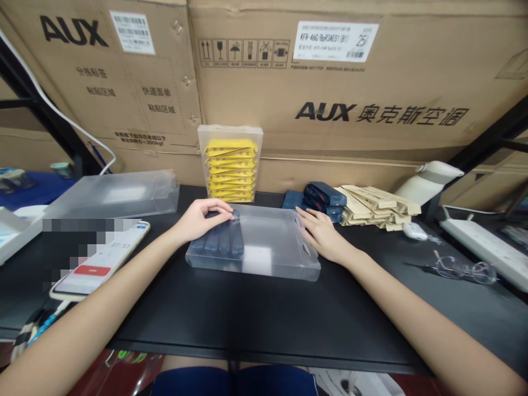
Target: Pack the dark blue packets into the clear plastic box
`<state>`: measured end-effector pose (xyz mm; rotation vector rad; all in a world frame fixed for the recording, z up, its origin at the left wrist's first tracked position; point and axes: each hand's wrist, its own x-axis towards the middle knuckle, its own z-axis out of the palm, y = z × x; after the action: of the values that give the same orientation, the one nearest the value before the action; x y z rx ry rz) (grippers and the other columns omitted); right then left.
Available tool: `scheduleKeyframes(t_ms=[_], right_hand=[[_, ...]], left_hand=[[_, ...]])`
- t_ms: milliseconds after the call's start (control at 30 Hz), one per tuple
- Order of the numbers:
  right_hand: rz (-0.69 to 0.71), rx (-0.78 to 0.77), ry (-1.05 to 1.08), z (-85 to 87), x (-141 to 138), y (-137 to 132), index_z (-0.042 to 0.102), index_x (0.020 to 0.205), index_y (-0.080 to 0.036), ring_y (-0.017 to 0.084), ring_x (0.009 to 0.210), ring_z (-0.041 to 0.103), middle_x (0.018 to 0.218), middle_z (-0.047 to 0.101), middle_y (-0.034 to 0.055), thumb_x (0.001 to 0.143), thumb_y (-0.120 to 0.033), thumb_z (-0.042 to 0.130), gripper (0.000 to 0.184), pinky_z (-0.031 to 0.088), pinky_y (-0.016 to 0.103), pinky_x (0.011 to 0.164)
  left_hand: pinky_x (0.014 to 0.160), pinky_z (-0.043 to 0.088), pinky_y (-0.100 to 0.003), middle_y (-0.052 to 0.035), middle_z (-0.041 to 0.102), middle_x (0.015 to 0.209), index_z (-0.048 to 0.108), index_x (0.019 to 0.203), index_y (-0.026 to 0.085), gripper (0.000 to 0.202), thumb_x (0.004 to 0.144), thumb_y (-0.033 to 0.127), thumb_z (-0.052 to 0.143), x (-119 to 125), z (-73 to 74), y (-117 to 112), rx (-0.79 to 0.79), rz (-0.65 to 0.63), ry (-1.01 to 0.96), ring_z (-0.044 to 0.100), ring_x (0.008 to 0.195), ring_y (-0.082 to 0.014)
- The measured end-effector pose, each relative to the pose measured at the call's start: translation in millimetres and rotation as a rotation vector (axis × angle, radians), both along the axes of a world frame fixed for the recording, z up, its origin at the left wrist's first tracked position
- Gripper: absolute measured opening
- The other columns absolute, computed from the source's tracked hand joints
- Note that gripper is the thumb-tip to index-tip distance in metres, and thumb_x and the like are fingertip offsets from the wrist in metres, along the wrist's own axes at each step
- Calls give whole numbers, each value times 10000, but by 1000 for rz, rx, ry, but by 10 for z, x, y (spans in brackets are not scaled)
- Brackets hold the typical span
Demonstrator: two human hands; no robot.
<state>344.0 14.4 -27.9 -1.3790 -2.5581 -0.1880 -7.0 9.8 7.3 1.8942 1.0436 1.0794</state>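
A clear plastic box (272, 242) lies flat in the middle of the black table (264, 324). Several dark blue packets (218, 242) fill its left end. My left hand (204, 217) rests on the box's top left corner, over the packets, fingers bent. My right hand (324, 236) lies flat against the box's open right end, at its flap. More dark blue packets (319, 201) are stacked just behind my right hand. Neither hand grips anything.
A clear box of yellow packets (231, 170) stands upright at the back. An empty clear box (113, 192) lies at the left, a phone (103, 258) in front of it. Beige packets (377, 206), a lamp (429, 179), glasses (464, 269) and a power strip (482, 245) sit right. Cardboard cartons (371, 82) wall the back.
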Motion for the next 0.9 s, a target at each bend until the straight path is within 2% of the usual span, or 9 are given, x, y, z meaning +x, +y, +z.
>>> scheduleKeyframes(t_ms=[267,367,533,667,900], right_hand=[[104,51,230,-23,-4,27,576,1279,-172,308,1206,548,1311,604,166,970,-324,385,394,421,537,1016],[106,53,226,-13,7,28,614,1227,-171,319,1200,553,1315,598,177,960,-328,405,374,433,541,998],[102,43,213,-6,5,19,560,1302,-155,326,1225,533,1343,578,185,955,-330,412,416,421,546,1008],[96,44,202,-17,6,20,560,1291,-127,326,1246,518,1364,558,202,953,-326,415,418,413,540,1019],[99,48,160,-62,27,50,580,1278,-138,331,1302,481,1415,524,179,949,-299,407,405,385,551,1046]], left_hand=[[864,543,-354,-95,772,841,694,908,144,267,765,367,729,8,1,-6,-6,-8,-27,732,871,-238],[864,542,-346,-95,772,844,691,914,142,261,774,361,722,5,-1,-6,-3,-11,-22,731,872,-233],[866,539,-341,-97,771,849,690,917,138,266,774,361,722,4,-2,-5,-2,-6,-15,728,878,-232],[869,537,-348,-100,770,855,686,917,136,256,784,353,712,9,-3,-7,1,-6,-19,728,878,-232],[866,539,-356,-96,771,846,687,909,142,260,773,361,719,18,6,-20,-1,-1,-26,730,870,-236]])
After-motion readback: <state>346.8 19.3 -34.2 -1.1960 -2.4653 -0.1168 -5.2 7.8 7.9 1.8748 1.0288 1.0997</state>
